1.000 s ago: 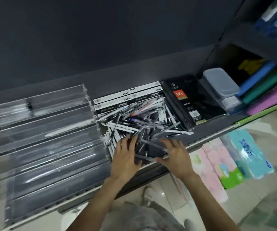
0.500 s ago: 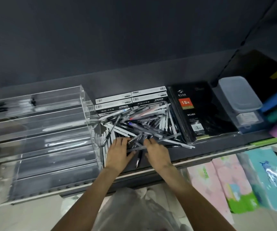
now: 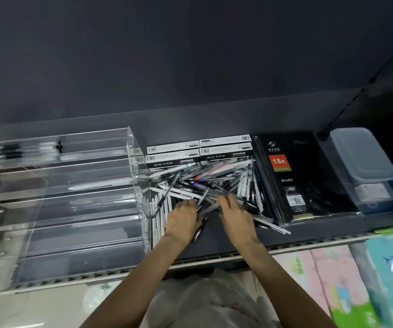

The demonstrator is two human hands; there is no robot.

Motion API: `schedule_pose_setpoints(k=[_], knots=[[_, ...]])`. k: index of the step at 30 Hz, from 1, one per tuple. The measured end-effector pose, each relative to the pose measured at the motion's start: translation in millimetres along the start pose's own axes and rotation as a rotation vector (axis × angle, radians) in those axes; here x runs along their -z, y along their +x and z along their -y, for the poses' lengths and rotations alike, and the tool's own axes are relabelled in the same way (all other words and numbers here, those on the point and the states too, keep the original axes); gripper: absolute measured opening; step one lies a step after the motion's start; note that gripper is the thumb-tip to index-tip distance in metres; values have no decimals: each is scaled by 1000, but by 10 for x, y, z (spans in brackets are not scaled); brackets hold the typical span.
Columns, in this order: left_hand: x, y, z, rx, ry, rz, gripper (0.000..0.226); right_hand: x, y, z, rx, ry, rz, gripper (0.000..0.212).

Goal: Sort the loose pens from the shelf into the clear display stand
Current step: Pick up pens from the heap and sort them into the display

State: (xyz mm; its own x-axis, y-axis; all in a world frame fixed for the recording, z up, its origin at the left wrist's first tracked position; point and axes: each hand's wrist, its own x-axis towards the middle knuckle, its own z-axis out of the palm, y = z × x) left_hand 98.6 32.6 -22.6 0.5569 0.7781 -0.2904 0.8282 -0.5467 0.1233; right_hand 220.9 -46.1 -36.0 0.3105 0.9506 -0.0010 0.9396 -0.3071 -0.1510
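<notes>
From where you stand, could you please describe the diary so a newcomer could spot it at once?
Find the dark shelf and its loose pen pile. Immediately right of the pile lies the diary, a flat black book. Unlike the grey plastic box further right, it bears an orange 18K label and the word DIARY.

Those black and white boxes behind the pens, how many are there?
4 boxes show: back left, back right, front left, front right, behind the pen pile. More may hide underneath.

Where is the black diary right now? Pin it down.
In the head view, the black diary lies flat on the shelf, right of centre, between the pile of loose pens on its left and the clear lidded box on its right.
</notes>
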Motion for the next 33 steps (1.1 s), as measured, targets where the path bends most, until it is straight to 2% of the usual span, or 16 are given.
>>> schedule_pose_setpoints(k=[6, 14, 16, 21, 24, 28, 31, 33], knots=[[-25, 55, -3, -30, 26, 58, 36, -36, -82, -89, -52, 68, -38, 70], [443, 58, 318, 7, -150, 198, 38, 36, -139, -85, -62, 163, -126, 74], [560, 51, 441, 48, -302, 155, 30, 45, -139, -82, -76, 144, -135, 79], [654, 49, 544, 186, -892, 40, 18, 9, -161, -79, -112, 159, -142, 83], [665, 29, 478, 214, -1060, -138, 18, -15, -164, -90, -128, 218, -131, 77], [757, 1, 346, 175, -1211, -378, 24, 30, -168, -88, -153, 374, -195, 67], [865, -14, 305, 143, -1453, -410, 21, 188, -143, -64, -203, 577, -282, 53], [954, -29, 288, 105, -1640, -372, 16, 354, -115, -29, -227, 737, -336, 41]])
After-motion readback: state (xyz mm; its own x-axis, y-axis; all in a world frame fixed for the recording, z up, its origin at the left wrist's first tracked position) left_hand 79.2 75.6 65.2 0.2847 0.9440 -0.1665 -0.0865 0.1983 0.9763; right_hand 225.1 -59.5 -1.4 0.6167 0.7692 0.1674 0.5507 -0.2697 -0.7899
